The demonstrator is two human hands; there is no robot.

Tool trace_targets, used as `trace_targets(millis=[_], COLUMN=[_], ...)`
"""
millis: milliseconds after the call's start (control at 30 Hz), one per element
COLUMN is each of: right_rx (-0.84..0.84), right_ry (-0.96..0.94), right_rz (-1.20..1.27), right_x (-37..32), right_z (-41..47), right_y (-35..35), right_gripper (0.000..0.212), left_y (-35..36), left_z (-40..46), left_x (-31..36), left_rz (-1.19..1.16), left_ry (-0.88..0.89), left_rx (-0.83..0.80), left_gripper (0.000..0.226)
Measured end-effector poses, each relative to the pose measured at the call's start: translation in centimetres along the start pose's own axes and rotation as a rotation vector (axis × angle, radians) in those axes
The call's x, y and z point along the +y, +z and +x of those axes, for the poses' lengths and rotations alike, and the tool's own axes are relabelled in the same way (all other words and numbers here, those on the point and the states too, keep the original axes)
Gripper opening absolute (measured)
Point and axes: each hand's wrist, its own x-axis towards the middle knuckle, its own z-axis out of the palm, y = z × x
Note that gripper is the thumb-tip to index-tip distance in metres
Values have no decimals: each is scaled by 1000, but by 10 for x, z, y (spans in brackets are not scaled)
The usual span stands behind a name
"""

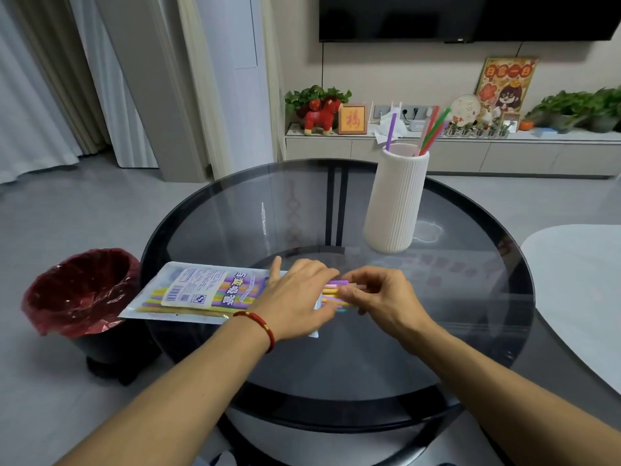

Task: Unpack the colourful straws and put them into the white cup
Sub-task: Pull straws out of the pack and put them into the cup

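Observation:
A flat plastic packet of colourful straws lies on the round glass table, its open end toward the right. My left hand presses flat on that open end. Several straw tips in purple, pink and yellow stick out of the packet. My right hand pinches those tips with thumb and fingertips. The tall ribbed white cup stands upright at the table's back right. A purple straw and red, green and pink straws lean inside it.
A bin lined with a red bag stands on the floor left of the table. A pale second tabletop lies at the right. A low sideboard with plants and ornaments runs along the far wall.

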Motion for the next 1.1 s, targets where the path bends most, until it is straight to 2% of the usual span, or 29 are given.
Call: trace_targets(millis=[100, 300, 433, 500, 633, 733, 867, 1000, 1100], right_rx=[4, 27, 86, 118, 71, 32, 240, 349, 319], right_ry=[38, 139, 162, 189, 295, 256, 205, 239, 263], right_rz=[71, 368, 571, 667, 771, 767, 563, 682, 750], right_x=[2, 2, -2, -4, -8, -13, -17, -23, -24], right_z=[2, 4, 8, 9, 4, 1, 5, 10, 8], right_y=[-11, -34, -37, -39, -27, -7, -3, -23, -25], right_gripper=[4, 9, 19, 15, 20, 20, 10, 14, 20], left_y=[-1, -1, 0, 2, 8, 9, 8, 9, 8], left_z=[2, 2, 5, 6, 9, 11, 11, 9, 10], left_x=[-6, -13, -11, -11, -9, -7, -7, -11, -8], left_rz=[-47, -99, -8, 12, 41, 52, 43, 53, 49], left_ry=[-43, -107, -129, -143, -153, -162, -172, -186, -177], left_rx=[3, 24, 3, -18, -18, -11, -39, -53, -63], left_gripper=[36, 36, 42, 36, 33, 33, 33, 30, 28])
